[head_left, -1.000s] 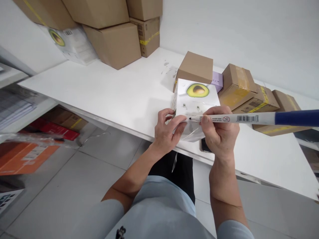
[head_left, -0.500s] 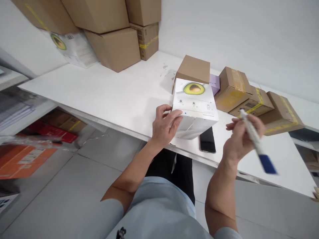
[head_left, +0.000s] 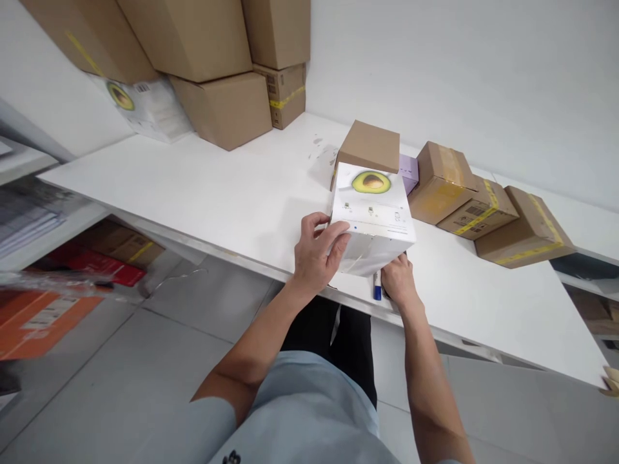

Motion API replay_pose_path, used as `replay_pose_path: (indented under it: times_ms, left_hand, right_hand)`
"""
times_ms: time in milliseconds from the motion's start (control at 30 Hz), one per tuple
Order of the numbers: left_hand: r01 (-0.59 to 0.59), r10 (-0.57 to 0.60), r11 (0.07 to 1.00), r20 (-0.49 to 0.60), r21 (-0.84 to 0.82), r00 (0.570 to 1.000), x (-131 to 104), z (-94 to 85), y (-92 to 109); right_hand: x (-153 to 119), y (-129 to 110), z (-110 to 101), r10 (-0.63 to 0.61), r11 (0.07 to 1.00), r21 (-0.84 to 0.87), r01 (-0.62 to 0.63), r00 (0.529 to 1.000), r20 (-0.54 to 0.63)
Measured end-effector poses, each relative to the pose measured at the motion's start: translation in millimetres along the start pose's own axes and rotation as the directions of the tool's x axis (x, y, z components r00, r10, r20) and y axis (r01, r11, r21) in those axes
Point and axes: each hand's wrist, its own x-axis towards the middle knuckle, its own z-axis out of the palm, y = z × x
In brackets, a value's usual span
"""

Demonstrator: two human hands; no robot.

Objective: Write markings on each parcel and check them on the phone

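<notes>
A white box with an avocado picture point(head_left: 371, 200) sits near the front edge of the white table. My left hand point(head_left: 316, 251) grips its near left corner, thumb and fingers closed on the edge. Low at the box's right side, my right hand point(head_left: 399, 280) is closed over a dark phone point(head_left: 385, 294), mostly hidden beneath it. A white marker with a blue end point(head_left: 377, 287) is just left of that hand, its upper part out of sight by the box.
Behind the white box stand a brown carton point(head_left: 370, 145) and a purple box point(head_left: 409, 173). Several taped cartons point(head_left: 525, 225) line the right side. Stacked cartons point(head_left: 227, 109) fill the back left. Below is a shelf with an orange box point(head_left: 48, 325).
My right hand has come down and left from the raised position, bringing the marker beside the box and covering the phone. My left hand stays on the white box.
</notes>
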Motion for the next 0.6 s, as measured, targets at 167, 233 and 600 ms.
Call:
replay_pose_path:
  times_ms: [167,233,600]
  left_hand:
    - [-0.011,0.01,1.0,-0.01,-0.015,1.0,1,-0.5,2]
    - [-0.004,0.004,1.0,-0.012,-0.01,1.0,0,-0.1,3]
    - [0.005,-0.005,1.0,-0.008,0.027,1.0,-1,1.2,2]
  right_hand:
    - [-20,-1,-7,0.388,0.907,0.161,-0.39,0.921,0.044]
    - [-29,0,-9,0.46,0.857,0.186,-0.48,0.877,0.14]
    - [-25,-7,-28,0.492,0.835,0.118,-0.538,0.825,0.28]
